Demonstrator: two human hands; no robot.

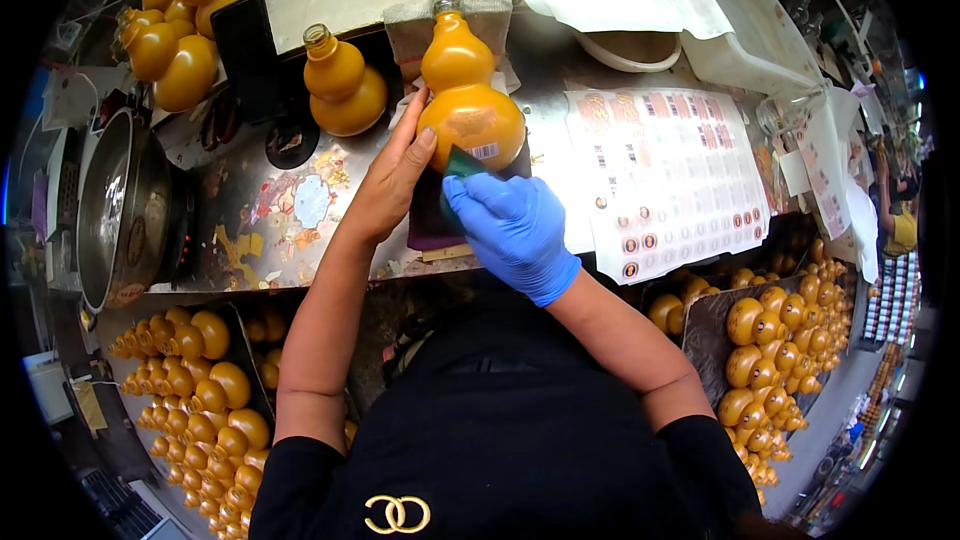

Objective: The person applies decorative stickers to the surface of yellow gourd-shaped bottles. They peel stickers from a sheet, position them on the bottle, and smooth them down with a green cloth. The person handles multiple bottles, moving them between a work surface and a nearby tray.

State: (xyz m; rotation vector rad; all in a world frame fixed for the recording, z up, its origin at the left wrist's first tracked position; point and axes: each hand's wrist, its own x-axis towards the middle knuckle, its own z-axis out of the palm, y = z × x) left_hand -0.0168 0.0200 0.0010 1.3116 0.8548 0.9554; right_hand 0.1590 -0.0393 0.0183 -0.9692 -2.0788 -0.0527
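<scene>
An orange gourd-shaped bottle [459, 62] lies tilted on a cloth-covered rest, its clear glass neck pointing away from me. My bare left hand [398, 168] grips the bottle's lower bulb from the left, thumb on top; its other fingers are partly hidden. A small barcode label [484, 151] and a faint patterned patch show on that bulb. My right hand [510, 230], in a blue glove, is closed on a flat dark-green scraper or pad [461, 164], whose edge touches the bulb just beside the label. Another orange gourd bottle [345, 90] stands upright to the left.
Printed sticker sheets [665, 175] lie on the metal table at right, below a white bowl [630, 50]. A phone [248, 55] stands at left, near more bottles [185, 70] and a metal pan [122, 210]. Stacked bottles [205, 390] fill crates on both sides below the table.
</scene>
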